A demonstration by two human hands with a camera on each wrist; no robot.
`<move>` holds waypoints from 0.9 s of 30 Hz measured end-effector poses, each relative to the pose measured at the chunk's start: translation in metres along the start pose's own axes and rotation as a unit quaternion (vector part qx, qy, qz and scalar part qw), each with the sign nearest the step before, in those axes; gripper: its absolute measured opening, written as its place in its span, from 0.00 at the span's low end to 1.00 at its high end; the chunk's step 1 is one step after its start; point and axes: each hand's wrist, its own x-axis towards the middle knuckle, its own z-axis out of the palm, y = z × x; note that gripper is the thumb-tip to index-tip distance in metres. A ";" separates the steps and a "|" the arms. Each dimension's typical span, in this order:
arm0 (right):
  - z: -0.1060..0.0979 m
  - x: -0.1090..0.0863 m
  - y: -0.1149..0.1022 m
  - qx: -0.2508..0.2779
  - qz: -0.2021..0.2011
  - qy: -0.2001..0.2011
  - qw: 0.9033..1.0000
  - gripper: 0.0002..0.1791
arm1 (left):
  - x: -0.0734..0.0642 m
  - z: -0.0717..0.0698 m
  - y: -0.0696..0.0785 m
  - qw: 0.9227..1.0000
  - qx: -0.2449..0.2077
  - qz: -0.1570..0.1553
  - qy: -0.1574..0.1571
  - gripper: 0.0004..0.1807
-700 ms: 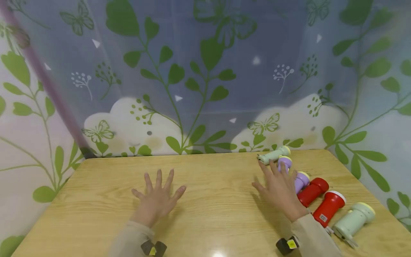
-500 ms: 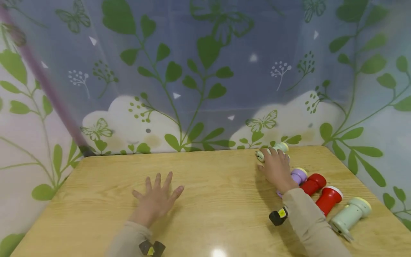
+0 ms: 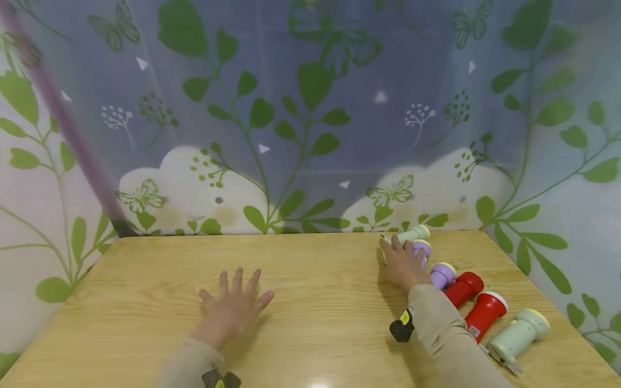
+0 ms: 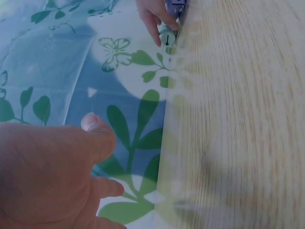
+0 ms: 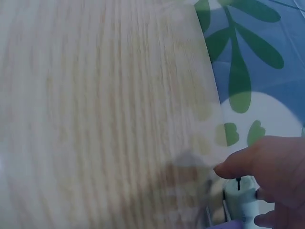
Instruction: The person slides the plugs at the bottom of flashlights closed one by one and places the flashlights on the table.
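Observation:
My right hand (image 3: 402,267) reaches to the back of the table, its spread fingertips over the tail end of a pale green flashlight (image 3: 414,235). In the right wrist view the thumb (image 5: 233,163) and fingers stand around this green flashlight (image 5: 240,200), not closed on it. Right beside that hand lies a purple flashlight (image 3: 421,248), partly hidden by the fingers. A second purple flashlight (image 3: 442,275) lies nearer, by the right sleeve. My left hand (image 3: 230,312) is held palm down with fingers spread, low over the left part of the table, holding nothing.
Along the table's right side lie a red flashlight (image 3: 464,288), a red one with a white rim (image 3: 487,312) and another pale green flashlight (image 3: 519,334). A leaf-printed curtain (image 3: 301,134) rises behind the wooden table (image 3: 315,302) and at both sides.
My right hand has moved forward from above the purple flashlights to the far green one, then drawn slightly back. The left hand has stayed almost still with its fingers spread.

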 end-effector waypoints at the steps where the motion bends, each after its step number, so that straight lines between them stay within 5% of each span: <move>1: 0.001 -0.001 -0.002 0.002 0.001 0.001 1.000 0.32 | 0.000 -0.001 -0.001 1.000 0.001 0.002 0.000 0.38; 20: 0.014 -0.003 -0.044 0.058 0.026 -0.009 0.998 0.39 | 0.000 0.001 -0.003 1.000 0.002 0.007 0.005 0.38; 23: 0.019 -0.004 -0.052 0.063 0.035 0.013 0.997 0.38 | 0.001 0.001 -0.003 1.000 0.006 0.013 0.004 0.40; 27: 0.023 -0.001 -0.046 0.057 0.032 0.090 0.994 0.35 | 0.002 0.002 -0.001 1.000 0.005 0.017 0.001 0.41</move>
